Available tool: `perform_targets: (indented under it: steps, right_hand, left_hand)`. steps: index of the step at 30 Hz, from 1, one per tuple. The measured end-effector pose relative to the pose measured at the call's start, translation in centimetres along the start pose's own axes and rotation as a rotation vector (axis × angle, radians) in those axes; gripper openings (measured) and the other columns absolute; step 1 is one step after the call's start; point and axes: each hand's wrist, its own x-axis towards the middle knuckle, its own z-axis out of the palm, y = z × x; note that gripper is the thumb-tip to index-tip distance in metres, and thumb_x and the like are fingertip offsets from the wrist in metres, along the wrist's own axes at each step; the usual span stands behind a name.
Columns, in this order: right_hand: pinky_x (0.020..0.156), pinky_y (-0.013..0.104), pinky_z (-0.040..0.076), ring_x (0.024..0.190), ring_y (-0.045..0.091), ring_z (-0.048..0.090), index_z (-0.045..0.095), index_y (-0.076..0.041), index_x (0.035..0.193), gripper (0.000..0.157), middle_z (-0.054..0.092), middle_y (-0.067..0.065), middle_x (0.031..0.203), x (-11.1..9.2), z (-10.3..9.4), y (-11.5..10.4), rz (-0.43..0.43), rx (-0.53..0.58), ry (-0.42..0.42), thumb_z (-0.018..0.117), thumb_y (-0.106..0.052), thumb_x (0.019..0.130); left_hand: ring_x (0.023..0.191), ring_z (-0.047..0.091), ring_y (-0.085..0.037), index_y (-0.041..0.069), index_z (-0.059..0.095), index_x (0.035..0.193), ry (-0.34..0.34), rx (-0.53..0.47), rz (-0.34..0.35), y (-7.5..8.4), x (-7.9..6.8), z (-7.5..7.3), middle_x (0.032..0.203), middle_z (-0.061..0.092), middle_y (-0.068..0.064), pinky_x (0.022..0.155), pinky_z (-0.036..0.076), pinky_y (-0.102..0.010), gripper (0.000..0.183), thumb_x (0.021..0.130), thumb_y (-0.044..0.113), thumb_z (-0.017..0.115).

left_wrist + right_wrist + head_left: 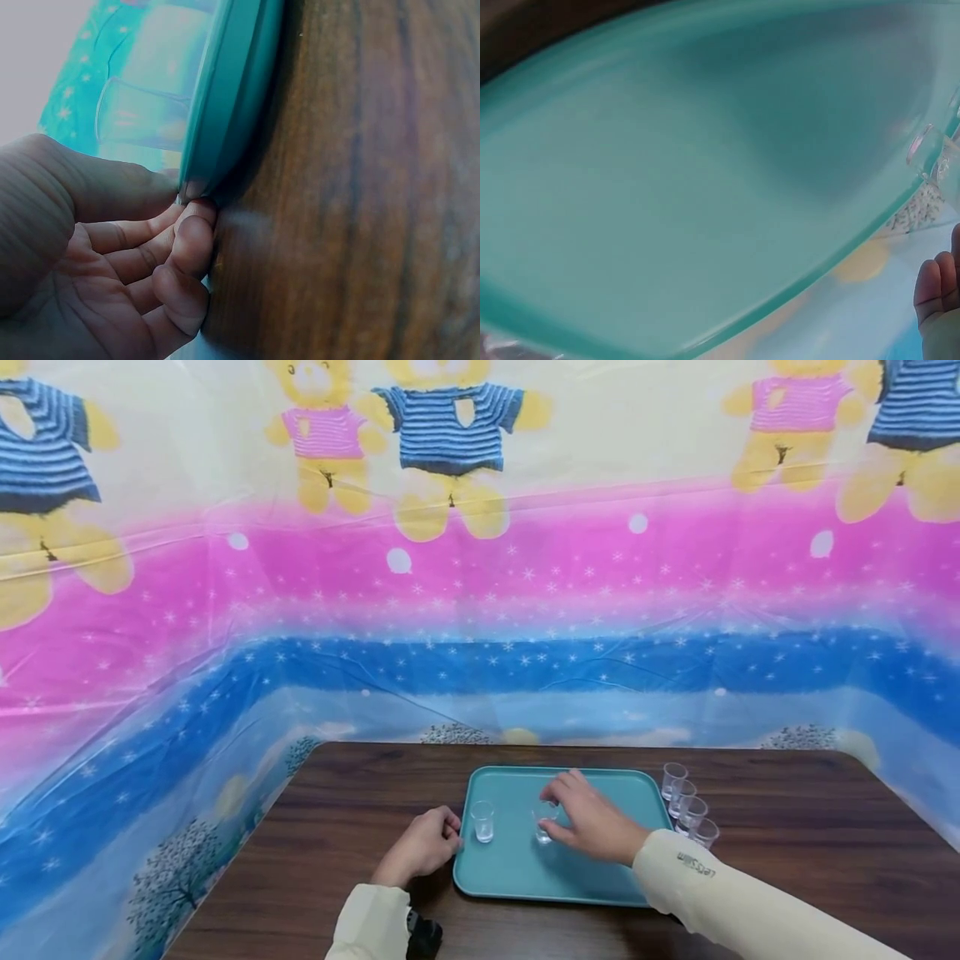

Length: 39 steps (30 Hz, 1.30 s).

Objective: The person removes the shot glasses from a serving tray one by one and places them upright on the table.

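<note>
A teal tray [517,872] [240,90] [675,202] lies on the table. My left hand [423,845] [90,247] pinches its left rim, thumb above and fingers below. Just inside that rim stands a clear shot glass [483,827] [142,116], upright. Near the tray's middle is a second shot glass [542,837], partly hidden by my right hand [592,818]. The thumb and fingers there are spread around the glass; contact cannot be told. In the right wrist view, fingers [934,281] show at the edge, apart from a glass [945,169].
Several clear shot glasses [692,814] stand in a row along the tray's right side on the dark wooden table [337,810]. A printed cloth [525,652] with bears hangs behind the table. A black band [423,937] sits at the left wrist.
</note>
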Motion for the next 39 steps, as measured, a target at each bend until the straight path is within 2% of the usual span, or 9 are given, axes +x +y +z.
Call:
perform_targets:
  steps: [10, 17, 26, 32, 39]
  right_hand:
    - [0.077, 0.035, 0.044, 0.091, 0.011, 0.043, 0.059, -0.012, 0.111, 0.029, 0.054, -0.001, 0.102, -2.2, -1.8, 1.9, 0.02, -0.044, 0.021, 0.067, -0.028, 0.089]
    - [0.077, 0.035, 0.045, 0.091, 0.012, 0.046, 0.057, -0.017, 0.111, 0.027, 0.051, -0.007, 0.1, -3.7, -2.9, 3.2, 0.038, -0.071, 0.04, 0.067, -0.03, 0.089]
    - [0.074, 0.034, 0.045, 0.088, 0.014, 0.048, 0.059, -0.018, 0.106, 0.025, 0.051, -0.01, 0.096, -5.4, -4.0, 4.0, 0.066, -0.086, 0.087, 0.068, -0.03, 0.086]
    - [0.072, 0.032, 0.044, 0.085, 0.011, 0.044, 0.06, -0.016, 0.104, 0.026, 0.051, -0.008, 0.094, -6.9, -5.0, 4.7, 0.064, -0.122, 0.104, 0.07, -0.03, 0.084]
    - [0.065, 0.027, 0.037, 0.078, 0.007, 0.037, 0.059, -0.017, 0.1, 0.023, 0.047, -0.007, 0.088, -9.3, -6.2, 6.2, 0.072, -0.137, 0.133, 0.07, -0.027, 0.084]
  left_hand:
    - [0.064, 0.048, -0.018, -0.001, 0.055, 0.099, 0.01, 0.014, 0.005, 0.1, 0.1, 0.1, 0.077, 0.05, -0.005, 0.058, 0.041, -0.032, 0.013, 0.089, 0.004, 0.061]
    - [0.065, 0.048, -0.018, -0.001, 0.054, 0.099, 0.005, 0.012, 0.007, -0.1, 0.3, 0.2, 0.078, 0.05, -0.005, 0.058, 0.041, -0.032, 0.013, 0.089, 0.005, 0.061]
    - [0.064, 0.048, -0.018, 0.0, 0.055, 0.099, 0.006, 0.01, 0.006, 0.0, 0.2, 0.2, 0.077, 0.051, -0.005, 0.058, 0.042, -0.032, 0.012, 0.09, 0.005, 0.061]
    - [0.064, 0.048, -0.018, 0.0, 0.054, 0.1, 0.0, 0.001, 0.007, 0.1, 0.0, 0.2, 0.077, 0.051, -0.006, 0.058, 0.041, -0.033, 0.012, 0.09, 0.004, 0.059]
    - [0.065, 0.048, -0.018, -0.001, 0.055, 0.1, 0.002, 0.006, 0.014, 0.0, 0.2, 0.2, 0.078, 0.051, -0.005, 0.059, 0.041, -0.033, 0.012, 0.09, 0.004, 0.06]
